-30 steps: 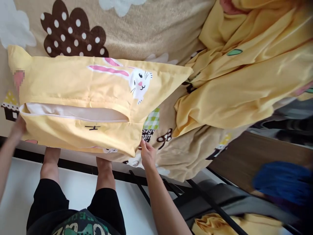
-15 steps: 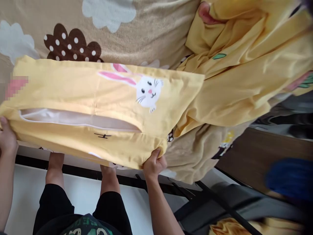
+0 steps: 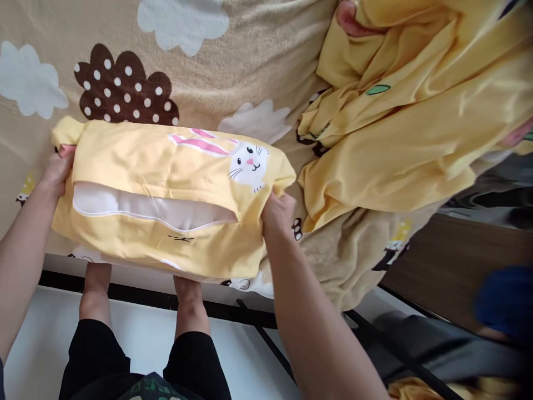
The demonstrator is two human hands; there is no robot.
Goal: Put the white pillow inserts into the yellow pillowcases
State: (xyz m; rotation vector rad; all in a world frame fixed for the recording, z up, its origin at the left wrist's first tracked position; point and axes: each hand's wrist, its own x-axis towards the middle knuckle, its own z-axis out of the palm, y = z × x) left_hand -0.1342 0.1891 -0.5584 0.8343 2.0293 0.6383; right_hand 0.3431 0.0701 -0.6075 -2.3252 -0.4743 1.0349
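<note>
Between my hands is a yellow pillowcase (image 3: pixel 125 155) printed with a white rabbit face near its right end. A long slit runs across it, and white fabric (image 3: pixel 187 214) shows through the gap. My left hand (image 3: pixel 59 169) is closed on the left edge. At the right edge my right hand (image 3: pixel 278 214) grips a bunched part of the cloth, its fingers partly hidden. The pillowcase lies over the near side of a beige blanket (image 3: pixel 258 72) with clouds and a brown dotted shape.
A crumpled yellow cloth (image 3: pixel 400 161) covers the right side of the bed. Black metal bars (image 3: pixel 266 341) stand below the bed edge. A blue object (image 3: pixel 503 303) and dark grey fabric (image 3: pixel 416 339) are at lower right. My legs (image 3: pixel 189 305) touch the bedside.
Both hands have moved up to higher points on the pillowcase's ends. The pillowcase has drawn in at both sides, its right corner now bunched in my right hand, and its slit gapes wider.
</note>
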